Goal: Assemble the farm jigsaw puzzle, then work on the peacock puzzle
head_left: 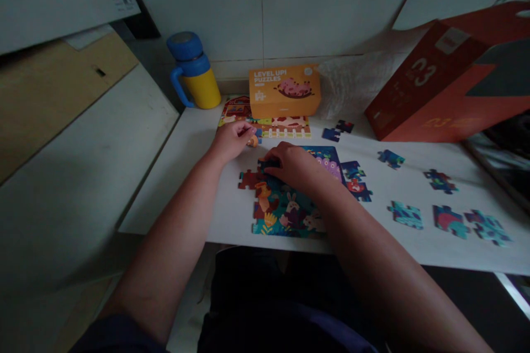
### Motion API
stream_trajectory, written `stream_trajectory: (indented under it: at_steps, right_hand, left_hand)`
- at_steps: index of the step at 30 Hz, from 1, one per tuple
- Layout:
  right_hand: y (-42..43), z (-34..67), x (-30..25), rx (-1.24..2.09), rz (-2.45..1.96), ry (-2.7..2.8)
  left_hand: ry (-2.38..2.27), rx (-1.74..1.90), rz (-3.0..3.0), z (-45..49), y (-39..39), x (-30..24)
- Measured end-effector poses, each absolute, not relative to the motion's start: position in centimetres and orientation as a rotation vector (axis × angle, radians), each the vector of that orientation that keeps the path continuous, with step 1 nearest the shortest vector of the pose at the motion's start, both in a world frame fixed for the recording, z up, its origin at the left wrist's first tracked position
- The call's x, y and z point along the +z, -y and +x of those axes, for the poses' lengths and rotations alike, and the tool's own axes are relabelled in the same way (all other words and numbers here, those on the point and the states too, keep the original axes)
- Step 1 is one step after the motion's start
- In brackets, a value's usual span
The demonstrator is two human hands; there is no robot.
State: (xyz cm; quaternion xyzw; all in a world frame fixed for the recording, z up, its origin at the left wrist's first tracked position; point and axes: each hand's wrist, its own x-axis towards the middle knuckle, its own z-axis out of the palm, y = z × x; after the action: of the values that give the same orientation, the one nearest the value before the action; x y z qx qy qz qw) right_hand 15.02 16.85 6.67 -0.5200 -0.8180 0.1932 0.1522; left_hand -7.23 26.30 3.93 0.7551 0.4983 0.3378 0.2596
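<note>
My left hand (232, 140) is closed in a pinch at the lower edge of a colourful farm picture, with a small orange and blue puzzle piece (253, 140) at its fingertips. Closer to me lies a partly joined jigsaw puzzle (290, 209) with a dog, rabbits and flowers on dark teal. My right hand (290, 162) bends over its upper left part, fingers curled round a dark puzzle piece (263, 165) mostly hidden under them. A reddish-brown piece (248, 179) juts out at the puzzle's left side.
Several loose pieces (406, 215) lie on the white table (174, 198) to the right. Behind stand an orange puzzle box (285, 91), on the farm picture (290, 131), and a blue-yellow mug (202, 85). Clear plastic wrap (348, 85) and a large red box (422, 88) are at back right.
</note>
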Motion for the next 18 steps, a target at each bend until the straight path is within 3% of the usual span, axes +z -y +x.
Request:
stream_trajectory:
  at_steps: [10,18]
  right_hand:
    - [-17.2,15.6,7.7,0.483,-1.761,2.063]
    - [-17.2,16.4,8.2,0.472,-1.889,2.030]
  left_hand:
    - [-1.283,0.931,1.964,-6.9,-25.5,4.7]
    - [-1.198,0.733,1.886,-6.3,-24.8,4.8]
